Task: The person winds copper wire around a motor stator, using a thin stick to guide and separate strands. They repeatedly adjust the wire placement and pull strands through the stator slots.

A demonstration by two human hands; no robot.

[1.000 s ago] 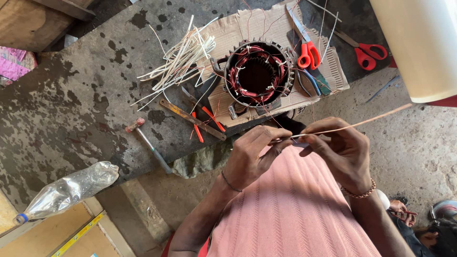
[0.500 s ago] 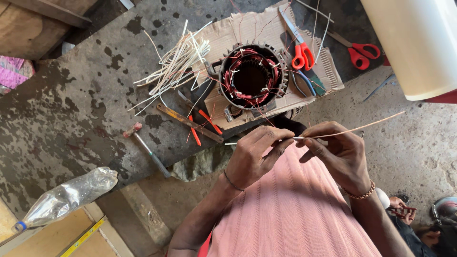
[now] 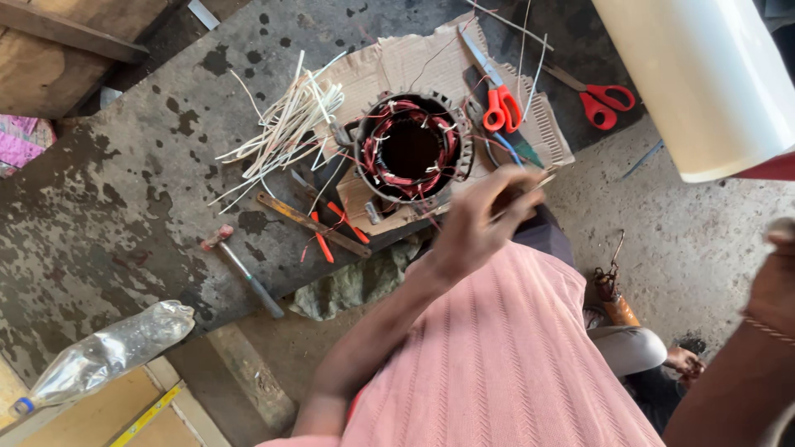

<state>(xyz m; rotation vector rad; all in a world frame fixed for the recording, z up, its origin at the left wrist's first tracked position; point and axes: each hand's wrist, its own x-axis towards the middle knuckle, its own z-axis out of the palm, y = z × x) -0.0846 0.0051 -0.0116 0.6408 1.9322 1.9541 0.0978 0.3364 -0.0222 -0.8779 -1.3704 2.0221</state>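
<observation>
Far on the left, a clear plastic bottle (image 3: 103,358) lies on its side at the edge of the stained table (image 3: 99,207). It looks squashed, and I cannot tell if anything is in it. Next comes a small hammer (image 3: 242,268), then a loose heap of thin white sticks (image 3: 277,136). In the middle, a round metal motor ring (image 3: 411,149) sits on a torn piece of cardboard (image 3: 406,62). Inside the ring are loops of red wire, and the very middle is dark and hollow.

My left hand (image 3: 480,219) is just below the ring, and its fingers are pinched together on a thin stick (image 3: 530,189). It is blurry, so I cannot see the stick well. Two red scissors (image 3: 497,95) lie past the ring. My right hand (image 3: 774,281) is far off at the right edge, and I cannot tell if it is shut or not.
</observation>
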